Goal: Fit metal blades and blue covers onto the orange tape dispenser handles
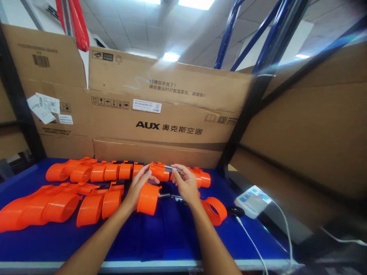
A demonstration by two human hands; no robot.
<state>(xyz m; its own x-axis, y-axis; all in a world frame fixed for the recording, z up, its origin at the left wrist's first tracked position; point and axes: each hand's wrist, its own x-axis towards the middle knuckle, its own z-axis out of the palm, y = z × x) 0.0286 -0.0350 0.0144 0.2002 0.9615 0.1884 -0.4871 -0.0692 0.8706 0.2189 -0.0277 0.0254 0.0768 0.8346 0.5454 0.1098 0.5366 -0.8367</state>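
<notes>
Near the middle of the blue work surface, my left hand [141, 184] is closed on an orange plastic part [158, 170], its thumb on top. My right hand [185, 181] pinches a thin metallic rod [170, 167] whose left end meets that part. Just below my left hand is an orange ring-shaped piece [148, 199]; whether the hand touches it is unclear. A dark, thin tool or rod [165, 195] lies between the hands, partly hidden by my right hand. Another orange ring [215, 211] rests to the right of my right wrist.
Two rows of orange ring parts [111, 172] stretch left across the blue surface [94, 244]. A cardboard panel [120, 126] stands behind. At right are a white device [252, 201], a black round object [235, 211] and white cables.
</notes>
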